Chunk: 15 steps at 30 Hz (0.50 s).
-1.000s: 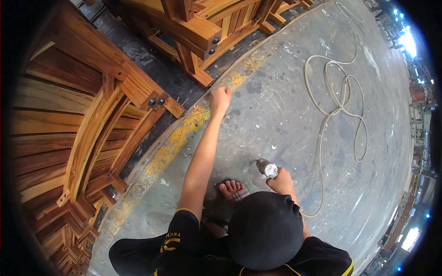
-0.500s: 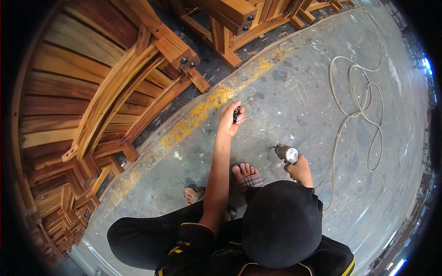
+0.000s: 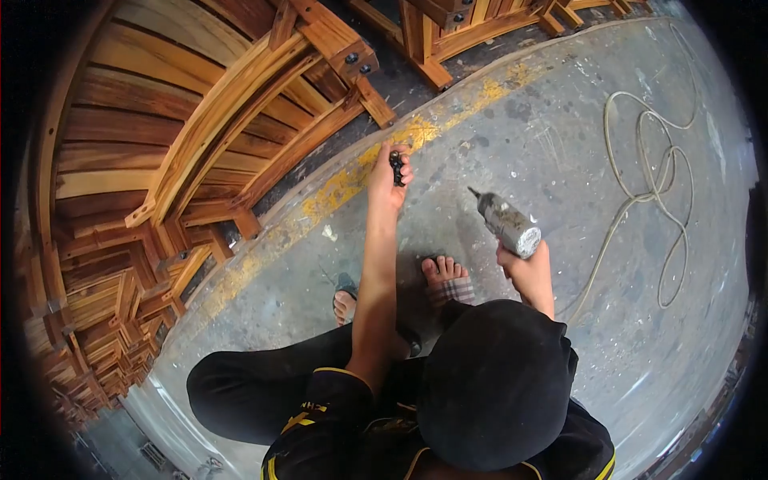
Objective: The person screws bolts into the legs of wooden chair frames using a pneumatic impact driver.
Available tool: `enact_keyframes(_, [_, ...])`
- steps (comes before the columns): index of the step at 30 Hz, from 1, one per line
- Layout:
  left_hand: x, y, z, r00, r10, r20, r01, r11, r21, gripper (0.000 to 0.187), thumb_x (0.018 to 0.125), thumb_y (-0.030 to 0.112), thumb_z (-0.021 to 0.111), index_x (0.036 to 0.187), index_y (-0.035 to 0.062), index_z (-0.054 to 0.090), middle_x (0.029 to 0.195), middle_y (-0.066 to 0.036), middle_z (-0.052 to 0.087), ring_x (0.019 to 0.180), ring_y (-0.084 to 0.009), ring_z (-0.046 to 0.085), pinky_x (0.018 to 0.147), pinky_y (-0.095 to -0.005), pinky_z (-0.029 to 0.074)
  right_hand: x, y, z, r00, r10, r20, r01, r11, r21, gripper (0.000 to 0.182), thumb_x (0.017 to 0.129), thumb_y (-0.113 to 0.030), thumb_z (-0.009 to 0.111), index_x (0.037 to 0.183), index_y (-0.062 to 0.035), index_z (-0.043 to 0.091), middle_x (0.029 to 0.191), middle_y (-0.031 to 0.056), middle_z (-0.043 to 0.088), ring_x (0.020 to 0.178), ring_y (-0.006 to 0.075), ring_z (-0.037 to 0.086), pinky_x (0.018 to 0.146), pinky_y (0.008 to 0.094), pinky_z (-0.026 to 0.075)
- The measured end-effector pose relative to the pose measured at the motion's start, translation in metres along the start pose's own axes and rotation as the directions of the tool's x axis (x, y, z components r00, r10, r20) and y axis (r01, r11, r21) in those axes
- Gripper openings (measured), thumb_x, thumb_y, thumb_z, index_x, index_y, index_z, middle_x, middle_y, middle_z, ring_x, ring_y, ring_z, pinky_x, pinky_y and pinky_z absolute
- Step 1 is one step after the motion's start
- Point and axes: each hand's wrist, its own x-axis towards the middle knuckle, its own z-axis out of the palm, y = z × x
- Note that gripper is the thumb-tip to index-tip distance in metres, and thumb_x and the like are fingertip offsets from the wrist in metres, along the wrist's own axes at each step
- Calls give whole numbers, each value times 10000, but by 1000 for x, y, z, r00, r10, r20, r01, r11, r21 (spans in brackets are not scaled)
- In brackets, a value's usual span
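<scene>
My left hand (image 3: 388, 178) is stretched forward over the floor, its fingers curled round a cluster of small black parts (image 3: 396, 168). To the right, my right hand (image 3: 529, 270) is closed on the handle of a grey power driver (image 3: 506, 224), whose narrow tip points up and left, away from me. The nearest wooden piece (image 3: 336, 40), with dark bolt heads (image 3: 351, 58) on its end block, stands ahead of my left hand without touching it.
Slatted wooden furniture (image 3: 136, 128) fills the left side, with more frames (image 3: 432, 40) at the top. A pale hose (image 3: 632, 200) lies looped on the grey floor (image 3: 560, 152) at the right. Yellow worn paint (image 3: 328, 196) runs along the floor beside the wood.
The driver has risen forward and left, and its tip now shows. My left hand, still closed on the black parts, has moved slightly forward and left. The view has shifted.
</scene>
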Motion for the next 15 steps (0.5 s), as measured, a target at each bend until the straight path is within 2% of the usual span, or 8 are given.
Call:
enact_keyframes(1, [-1,2,-2,1000,6,-4,-6,1000,1,353,974,353,424,955,27,559,712,-67,524,550,-132,452,439,-243,349,1,-8,5,997,-80,-8,80,997,4,154,673,-53,628,787,50,617,621,105,623,573,133,567,560,308,454])
enact_keyframes(2, [-3,3,-4,1000,6,-9,-6,1000,-2,353,974,353,424,955,27,559,712,-67,524,550,-132,452,439,-243,349,3,-12,10,997,-77,-4,77,997,0,154,673,-53,628,787,50,617,621,105,623,573,133,567,560,308,454])
enact_keyframes(4, [-8,9,3,1000,6,-9,-6,1000,-20,310,945,307,450,979,20,563,725,-74,526,552,-137,453,443,-245,352,10,-19,21,970,-244,-1,244,966,85,127,674,-6,578,799,-13,598,611,-9,540,479,69,465,439,238,352])
enact_keyframes(6, [-16,13,15,999,26,-19,-26,999,-26,283,920,257,449,958,7,577,686,-80,537,513,-144,463,423,-249,348,13,-35,25,960,-280,27,277,957,89,129,668,4,571,794,-15,592,610,-13,539,482,67,466,440,237,352])
enact_keyframes(8, [-21,19,25,998,60,13,-60,998,18,266,909,224,460,966,-12,570,698,-90,549,517,-147,470,428,-248,354,16,-47,30,961,-261,85,251,961,114,172,688,-53,630,846,11,651,731,69,661,682,117,603,632,286,465])
enact_keyframes(9, [-25,21,29,998,60,11,-60,998,17,266,909,224,460,966,-12,570,698,-90,549,517,-147,470,428,-248,354,17,-52,36,941,-327,87,308,934,183,162,650,38,548,796,-15,591,626,-15,532,488,59,445,442,235,344])
enact_keyframes(11, [-32,26,37,991,83,102,-90,994,60,233,905,199,488,956,-14,565,703,-94,553,517,-142,468,426,-246,348,18,-61,40,922,-363,132,331,919,214,173,649,43,540,803,-15,592,640,-17,533,498,58,444,445,234,343])
enact_keyframes(15, [-39,32,39,985,81,150,-89,995,49,199,899,184,538,945,-7,564,704,-91,552,514,-126,461,422,-241,338,15,-69,45,892,-409,191,366,903,225,202,646,55,528,825,-11,594,685,-18,546,535,54,457,459,231,350])
